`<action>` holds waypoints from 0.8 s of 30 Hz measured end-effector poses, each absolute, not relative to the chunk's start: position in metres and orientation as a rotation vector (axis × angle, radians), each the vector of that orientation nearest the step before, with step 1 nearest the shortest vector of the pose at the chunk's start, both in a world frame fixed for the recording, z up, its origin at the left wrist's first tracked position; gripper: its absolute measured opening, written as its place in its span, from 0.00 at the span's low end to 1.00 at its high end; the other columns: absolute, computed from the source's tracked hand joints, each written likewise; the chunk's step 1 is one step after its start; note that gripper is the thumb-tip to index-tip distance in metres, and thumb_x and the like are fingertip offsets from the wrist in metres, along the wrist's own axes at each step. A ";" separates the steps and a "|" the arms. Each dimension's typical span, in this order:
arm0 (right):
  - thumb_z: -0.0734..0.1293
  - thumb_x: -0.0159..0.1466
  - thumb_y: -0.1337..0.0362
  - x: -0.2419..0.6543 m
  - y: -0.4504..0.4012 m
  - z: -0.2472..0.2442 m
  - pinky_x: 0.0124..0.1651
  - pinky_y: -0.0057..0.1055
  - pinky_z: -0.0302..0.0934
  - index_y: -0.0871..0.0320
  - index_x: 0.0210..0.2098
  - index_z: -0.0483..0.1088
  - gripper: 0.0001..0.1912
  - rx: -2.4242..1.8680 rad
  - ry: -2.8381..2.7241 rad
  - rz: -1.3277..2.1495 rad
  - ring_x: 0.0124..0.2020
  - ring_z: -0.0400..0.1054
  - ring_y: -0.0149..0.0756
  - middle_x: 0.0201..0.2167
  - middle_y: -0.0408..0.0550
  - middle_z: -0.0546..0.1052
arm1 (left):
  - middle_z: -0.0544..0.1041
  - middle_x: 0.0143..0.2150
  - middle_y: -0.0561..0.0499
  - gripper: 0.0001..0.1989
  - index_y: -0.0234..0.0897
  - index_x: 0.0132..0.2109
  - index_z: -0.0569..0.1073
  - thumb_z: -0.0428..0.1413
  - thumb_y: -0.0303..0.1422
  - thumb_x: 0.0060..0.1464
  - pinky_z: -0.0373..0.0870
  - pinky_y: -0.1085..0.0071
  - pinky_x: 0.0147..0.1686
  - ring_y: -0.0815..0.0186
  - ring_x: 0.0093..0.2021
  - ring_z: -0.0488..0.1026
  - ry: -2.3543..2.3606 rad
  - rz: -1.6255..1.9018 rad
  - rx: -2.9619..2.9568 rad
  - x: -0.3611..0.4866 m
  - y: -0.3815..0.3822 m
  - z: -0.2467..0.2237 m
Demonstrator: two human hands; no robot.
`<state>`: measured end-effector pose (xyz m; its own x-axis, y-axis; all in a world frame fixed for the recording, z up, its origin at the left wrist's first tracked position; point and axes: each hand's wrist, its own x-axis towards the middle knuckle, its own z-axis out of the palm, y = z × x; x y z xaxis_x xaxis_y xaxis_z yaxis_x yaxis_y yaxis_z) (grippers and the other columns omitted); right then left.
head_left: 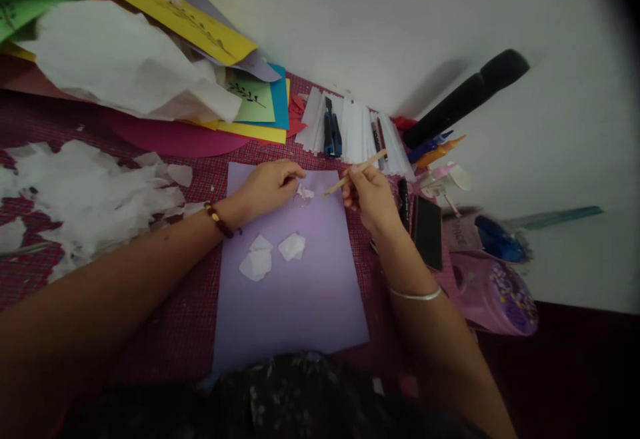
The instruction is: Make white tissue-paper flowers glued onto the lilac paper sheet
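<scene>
A sheet of purple paper lies in front of me. My left hand rests on its upper part, fingers loosely bent with a gap between thumb and forefinger. Nothing shows in that hand. Just right of its fingertips is a small crumpled white paper piece on a faint round mark or clear disc; I cannot tell which. My right hand pinches a thin wooden stick, its lower tip pointing down-left toward the sheet. White paper pieces and another small white stack lie lower on the sheet.
Left, a heap of cut white tissue paper spreads over the checked cloth. Coloured cards and crumpled white paper fill the back left. A blue-black cutter lies on white strips. A dark box and pink container stand right.
</scene>
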<state>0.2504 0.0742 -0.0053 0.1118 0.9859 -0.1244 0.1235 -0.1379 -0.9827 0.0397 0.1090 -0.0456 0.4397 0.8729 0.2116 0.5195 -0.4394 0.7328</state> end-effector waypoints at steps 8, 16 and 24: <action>0.63 0.67 0.55 0.243 0.072 -0.013 0.15 0.24 0.44 0.55 0.33 0.63 0.11 -1.508 -1.117 1.110 0.12 0.58 0.24 0.17 0.35 0.69 | 0.81 0.36 0.49 0.16 0.33 0.45 0.75 0.50 0.24 0.50 0.70 0.72 0.35 0.67 0.34 0.76 1.005 0.855 1.926 0.037 0.109 -0.052; 0.63 0.65 0.50 0.234 0.076 -0.013 0.16 0.25 0.44 0.54 0.34 0.63 0.14 -1.497 -1.129 1.131 0.14 0.58 0.25 0.20 0.37 0.71 | 0.82 0.41 0.45 0.12 0.32 0.43 0.74 0.51 0.23 0.52 0.72 0.70 0.41 0.65 0.39 0.78 0.962 0.816 1.857 0.039 0.107 -0.048; 0.63 0.66 0.52 0.229 0.077 -0.019 0.16 0.25 0.46 0.53 0.35 0.64 0.11 -1.478 -1.156 1.168 0.15 0.59 0.26 0.21 0.38 0.72 | 0.80 0.38 0.49 0.09 0.33 0.42 0.74 0.54 0.26 0.53 0.70 0.73 0.39 0.69 0.37 0.75 0.896 0.832 1.880 0.039 0.106 -0.049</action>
